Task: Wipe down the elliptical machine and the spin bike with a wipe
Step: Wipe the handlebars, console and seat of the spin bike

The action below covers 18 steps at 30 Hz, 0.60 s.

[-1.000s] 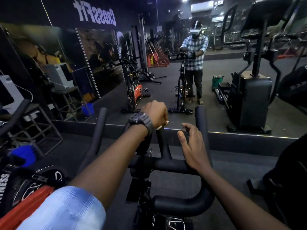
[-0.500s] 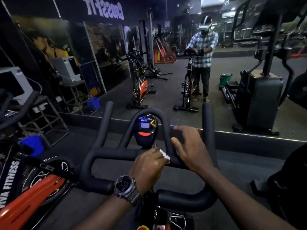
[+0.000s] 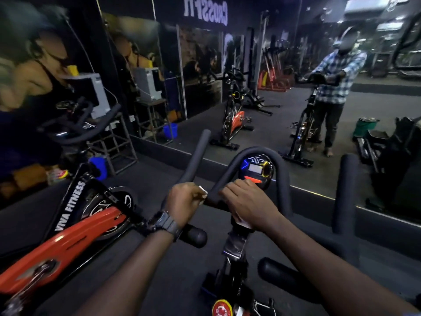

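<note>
The spin bike's black handlebar (image 3: pixel 276 166) fills the view in front of me, with a lit console (image 3: pixel 257 169) inside its centre loop. My left hand (image 3: pixel 185 200), a watch on its wrist, is closed around a small white wipe (image 3: pixel 203 192) and presses it on the crossbar just left of the loop. Fingers curled over the bar, my right hand (image 3: pixel 249 201) rests on the loop's base just below the console. The elliptical (image 3: pixel 396 153) shows only as a dark reflection in the mirror at the right.
A second spin bike with an orange flywheel cover (image 3: pixel 68 238) stands close on my left. A wall mirror (image 3: pixel 262 99) ahead reflects me and more bikes. A blue bucket (image 3: pixel 99 166) and a metal stand (image 3: pixel 118 142) are at the left wall.
My left hand slid the wipe leftward along the crossbar. My right hand shifted from the right of the bar to the loop's base under the console. The view swung left.
</note>
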Available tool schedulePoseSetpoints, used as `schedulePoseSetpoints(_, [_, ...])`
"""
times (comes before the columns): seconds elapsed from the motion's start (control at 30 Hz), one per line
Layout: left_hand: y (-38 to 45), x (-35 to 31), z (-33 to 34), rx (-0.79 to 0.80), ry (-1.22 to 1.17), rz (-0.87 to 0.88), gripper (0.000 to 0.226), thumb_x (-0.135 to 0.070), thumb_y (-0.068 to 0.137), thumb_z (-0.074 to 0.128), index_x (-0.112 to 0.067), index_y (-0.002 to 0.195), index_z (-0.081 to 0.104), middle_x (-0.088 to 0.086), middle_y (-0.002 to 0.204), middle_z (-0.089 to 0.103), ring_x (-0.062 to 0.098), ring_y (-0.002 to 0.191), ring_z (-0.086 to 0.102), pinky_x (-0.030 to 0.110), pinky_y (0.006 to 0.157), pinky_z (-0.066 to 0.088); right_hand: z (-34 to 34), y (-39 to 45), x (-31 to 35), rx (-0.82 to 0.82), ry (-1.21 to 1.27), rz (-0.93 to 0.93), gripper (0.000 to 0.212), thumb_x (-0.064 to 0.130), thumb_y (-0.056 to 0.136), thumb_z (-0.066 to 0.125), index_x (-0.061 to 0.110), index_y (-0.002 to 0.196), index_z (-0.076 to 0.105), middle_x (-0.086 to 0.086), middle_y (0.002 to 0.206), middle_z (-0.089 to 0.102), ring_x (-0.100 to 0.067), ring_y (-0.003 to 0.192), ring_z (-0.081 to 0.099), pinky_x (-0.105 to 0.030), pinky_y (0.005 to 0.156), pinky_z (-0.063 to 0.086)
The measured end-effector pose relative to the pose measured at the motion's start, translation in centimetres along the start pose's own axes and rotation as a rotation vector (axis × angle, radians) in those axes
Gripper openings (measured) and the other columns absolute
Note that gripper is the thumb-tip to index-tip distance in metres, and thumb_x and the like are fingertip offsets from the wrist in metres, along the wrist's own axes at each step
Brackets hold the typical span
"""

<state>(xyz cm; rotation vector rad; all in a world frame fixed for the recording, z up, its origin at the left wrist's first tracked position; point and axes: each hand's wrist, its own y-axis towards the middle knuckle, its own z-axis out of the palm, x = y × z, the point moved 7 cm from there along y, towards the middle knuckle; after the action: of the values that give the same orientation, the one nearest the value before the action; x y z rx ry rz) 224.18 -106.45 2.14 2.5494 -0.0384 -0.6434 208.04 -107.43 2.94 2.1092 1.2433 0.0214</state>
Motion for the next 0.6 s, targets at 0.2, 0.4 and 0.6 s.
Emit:
schedulePoseSetpoints(0.2, [3.2,4.5,-0.6,-0.008,-0.04,-0.327,0.011,-0.029,0.075,0.077,-0.02,0.083,0.079,0.003,0.083,0.075,0.017,0.082,0.069,0.018,0.068,0.043,0.6,-0.1,-0.1,0.034,0.018,0.041,0.018,0.021,0.083,0.051,0.014,0.097,0.061,-0.003,0.09,0.058,-0.027,0.082,0.052,-0.038,0.072,0.042])
schedulePoseSetpoints(0.4, [0.9,-0.7,1.1,0.037,-0.084,0.037,0.012,-0.009,0.071,0.078,-0.015,0.081,0.078,0.003,0.075,0.071,0.014,0.067,0.065,0.004,0.06,0.032,-0.4,-0.6,-0.4,-0.062,0.047,0.081,0.02,0.022,0.095,0.046,0.013,0.095,0.064,-0.004,0.092,0.062,-0.028,0.086,0.057,-0.038,0.081,0.044])
schedulePoseSetpoints(0.6, [2.1,6.4,-1.1,-0.094,-0.05,-0.264,0.01,-0.022,0.079,0.076,-0.017,0.087,0.078,0.004,0.085,0.071,0.02,0.08,0.066,0.029,0.073,0.048,-0.5,-0.6,-0.3,-0.08,0.067,0.082,0.022,0.024,0.097,0.046,0.013,0.099,0.065,-0.002,0.095,0.063,-0.026,0.089,0.058,-0.037,0.084,0.042])
